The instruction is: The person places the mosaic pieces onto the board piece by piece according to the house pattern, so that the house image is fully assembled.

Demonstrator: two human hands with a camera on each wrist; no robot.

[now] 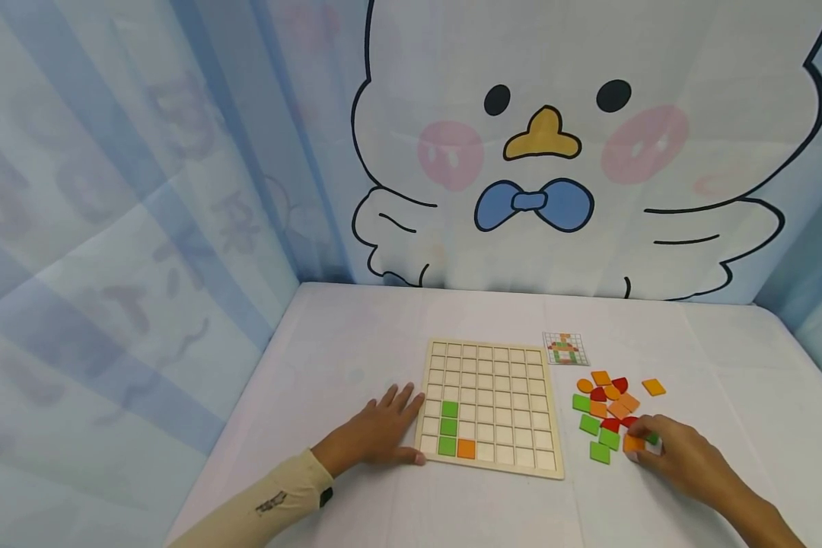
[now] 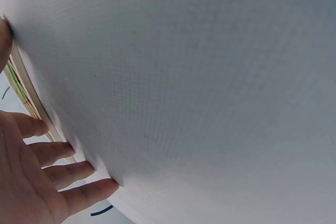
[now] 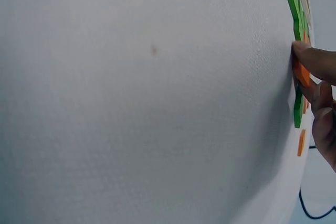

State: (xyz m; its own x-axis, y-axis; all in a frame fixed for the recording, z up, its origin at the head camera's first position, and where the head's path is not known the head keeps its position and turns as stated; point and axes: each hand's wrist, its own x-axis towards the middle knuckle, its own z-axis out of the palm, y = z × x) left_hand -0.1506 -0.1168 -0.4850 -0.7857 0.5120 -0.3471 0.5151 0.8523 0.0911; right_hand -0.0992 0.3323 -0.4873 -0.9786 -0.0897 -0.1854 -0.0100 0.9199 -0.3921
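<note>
On white tabletop (image 1: 507,510), R side, pinching flat orange square tile (image 1: 633,444) btwn thumb & finger of R hand (image 1: 688,460); lifted or touching tabletop, can't tell. Spreading fingers of L hand (image 1: 383,428) at L edge of square pale wooden grid board (image 1: 504,415), w/ thumb by its near L corner. Holding tile well to R of board, i.e. w/ board lying off to L of R hand; showing no clear long axis. Resting L hand nearer board, R farther off. Facing loose flat red, orange & green tiles (image 1: 609,439) on direct line to board. Offering more room along near side, then over board's R edge. Showing open cells R of placed orange tile (image 1: 466,449), beside column of three green square tiles (image 1: 448,427).
</note>
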